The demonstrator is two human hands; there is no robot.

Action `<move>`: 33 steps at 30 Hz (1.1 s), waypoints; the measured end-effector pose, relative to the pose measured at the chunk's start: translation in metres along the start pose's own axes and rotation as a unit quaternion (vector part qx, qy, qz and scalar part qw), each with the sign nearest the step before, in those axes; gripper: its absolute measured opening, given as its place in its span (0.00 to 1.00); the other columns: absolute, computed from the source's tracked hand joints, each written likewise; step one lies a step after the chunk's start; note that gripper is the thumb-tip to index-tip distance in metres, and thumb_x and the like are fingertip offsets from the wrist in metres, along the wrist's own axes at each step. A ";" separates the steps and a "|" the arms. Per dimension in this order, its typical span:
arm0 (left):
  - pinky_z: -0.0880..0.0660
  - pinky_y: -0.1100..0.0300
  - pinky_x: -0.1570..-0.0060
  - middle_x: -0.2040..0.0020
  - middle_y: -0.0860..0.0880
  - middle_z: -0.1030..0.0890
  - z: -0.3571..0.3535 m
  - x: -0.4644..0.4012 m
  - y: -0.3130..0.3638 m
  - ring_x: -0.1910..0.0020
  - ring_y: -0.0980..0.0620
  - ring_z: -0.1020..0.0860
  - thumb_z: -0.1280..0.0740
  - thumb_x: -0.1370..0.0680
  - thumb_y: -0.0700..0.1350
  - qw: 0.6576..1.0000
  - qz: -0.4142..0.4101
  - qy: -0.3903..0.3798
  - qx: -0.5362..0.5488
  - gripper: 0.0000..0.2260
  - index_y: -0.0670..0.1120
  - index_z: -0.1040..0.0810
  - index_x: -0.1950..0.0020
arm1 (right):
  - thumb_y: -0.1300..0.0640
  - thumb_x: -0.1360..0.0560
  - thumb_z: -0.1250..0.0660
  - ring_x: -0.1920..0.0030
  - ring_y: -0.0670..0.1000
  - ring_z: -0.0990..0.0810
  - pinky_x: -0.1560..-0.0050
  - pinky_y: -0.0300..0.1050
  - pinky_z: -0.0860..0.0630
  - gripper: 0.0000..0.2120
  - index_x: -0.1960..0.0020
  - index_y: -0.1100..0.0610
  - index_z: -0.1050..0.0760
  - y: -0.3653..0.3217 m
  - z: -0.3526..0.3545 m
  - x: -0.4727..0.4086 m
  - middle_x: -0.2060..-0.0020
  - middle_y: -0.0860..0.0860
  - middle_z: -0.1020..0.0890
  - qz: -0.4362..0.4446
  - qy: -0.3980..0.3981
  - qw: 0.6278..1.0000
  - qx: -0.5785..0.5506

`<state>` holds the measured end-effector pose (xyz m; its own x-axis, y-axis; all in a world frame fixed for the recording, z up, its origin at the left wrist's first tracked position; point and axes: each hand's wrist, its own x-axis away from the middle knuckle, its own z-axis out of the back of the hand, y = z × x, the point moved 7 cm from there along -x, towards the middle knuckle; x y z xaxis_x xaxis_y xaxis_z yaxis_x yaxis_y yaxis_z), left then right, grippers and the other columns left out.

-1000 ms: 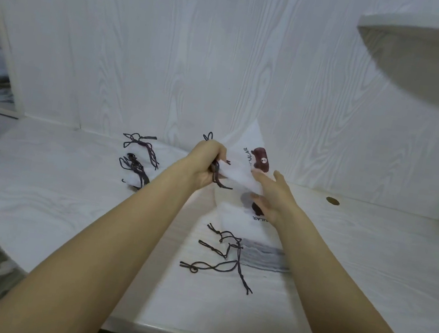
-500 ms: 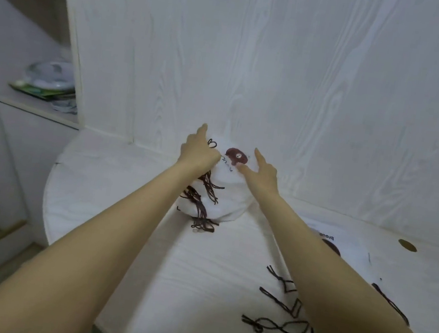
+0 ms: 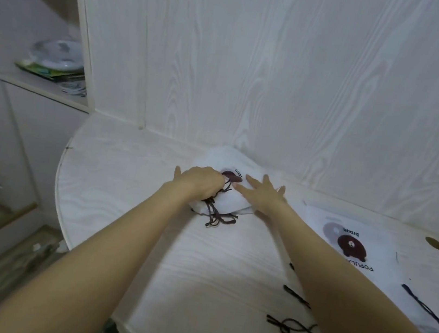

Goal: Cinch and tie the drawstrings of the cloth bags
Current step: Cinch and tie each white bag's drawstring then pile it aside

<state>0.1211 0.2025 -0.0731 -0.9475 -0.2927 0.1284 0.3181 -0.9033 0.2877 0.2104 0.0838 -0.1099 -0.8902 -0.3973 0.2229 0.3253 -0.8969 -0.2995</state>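
Dark cord ends [image 3: 291, 326] lie looped near the table's front edge, partly hidden behind the right forearm. Beside them at the right edge, a flat white bag [image 3: 355, 243] shows a brown bear print — its lettering reads upside down. Farther back, by the wall, the tied bags [image 3: 225, 195] sit heaped, dark drawstrings [image 3: 217, 214] trailing forward. The left hand [image 3: 198, 183] curls onto the cords; whether it pinches them, I cannot tell. The right hand [image 3: 261, 194] presses flat, fingers spread.

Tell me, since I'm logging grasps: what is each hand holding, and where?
The left hand grips the dark drawstrings of the top cloth bag. The right hand rests flat on it, holding nothing.
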 end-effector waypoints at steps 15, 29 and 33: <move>0.52 0.44 0.28 0.30 0.47 0.31 0.024 0.053 0.104 0.29 0.48 0.38 0.43 0.22 0.46 0.960 -0.138 0.242 -0.004 0.19 0.47 0.29 0.32 | 0.52 0.21 0.40 0.33 0.49 0.30 0.38 0.40 0.38 0.19 0.32 0.53 0.30 0.049 0.077 0.098 0.33 0.52 0.27 0.110 0.154 0.950 -0.249; 0.26 0.59 0.44 0.51 0.55 0.17 -0.080 0.096 0.199 0.48 0.56 0.22 0.31 0.29 0.60 0.945 -0.275 -0.094 0.153 0.13 0.54 0.17 0.51 | 0.55 0.25 0.35 0.53 0.47 0.17 0.52 0.45 0.25 0.06 0.51 0.47 0.21 0.193 0.063 0.190 0.57 0.47 0.15 0.056 0.102 0.971 -0.209; 0.31 0.59 0.62 0.68 0.48 0.24 -0.078 0.091 0.198 0.67 0.50 0.28 0.32 0.25 0.52 0.947 -0.275 -0.049 0.157 0.15 0.40 0.21 0.61 | 0.49 0.27 0.31 0.49 0.44 0.20 0.46 0.43 0.27 0.10 0.47 0.47 0.19 0.205 0.059 0.199 0.54 0.44 0.16 0.095 0.087 0.966 -0.226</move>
<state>0.0951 -0.0273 -0.0783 -0.9700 0.2400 -0.0394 -0.2147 -0.7687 0.6025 0.1182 -0.1902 -0.0723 -0.8813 -0.4719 -0.0229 0.3503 -0.6200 -0.7021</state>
